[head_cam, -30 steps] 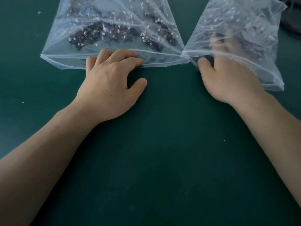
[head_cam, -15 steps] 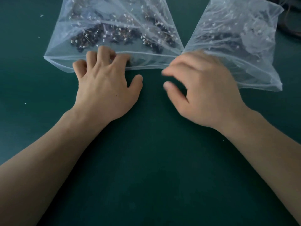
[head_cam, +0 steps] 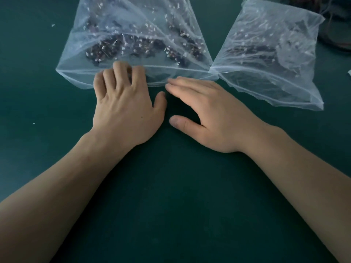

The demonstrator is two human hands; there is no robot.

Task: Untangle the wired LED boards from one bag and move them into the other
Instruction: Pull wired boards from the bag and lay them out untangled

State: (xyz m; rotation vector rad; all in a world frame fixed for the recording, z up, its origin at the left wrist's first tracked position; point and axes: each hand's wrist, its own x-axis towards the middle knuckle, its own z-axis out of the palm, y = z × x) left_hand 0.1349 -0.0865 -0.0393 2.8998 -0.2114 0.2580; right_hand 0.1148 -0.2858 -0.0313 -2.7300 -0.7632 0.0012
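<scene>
Two clear plastic bags lie on a dark green table, mouths facing me. The left bag (head_cam: 79, 59) holds a dark tangle of wired LED boards (head_cam: 136, 48). The right bag (head_cam: 269, 35) holds a smaller dark clump of boards (head_cam: 252, 50). My left hand (head_cam: 123, 109) rests at the left bag's mouth, its fingertips curled onto the plastic rim. My right hand (head_cam: 212, 114) lies flat beside it, fingers stretched toward the same rim, thumb apart, nothing in it. Whether the left fingers pinch the plastic or only press on it is not plain.
Dark cables and some dark gear (head_cam: 338, 29) sit at the far right corner behind the right bag. A few white specks (head_cam: 53, 25) dot the green table (head_cam: 171, 205). A white scrap (head_cam: 349, 72) shows at the right edge.
My right hand came out of the right bag and moved left to the left bag's mouth. My left hand stayed at that rim, its fingers curling more.
</scene>
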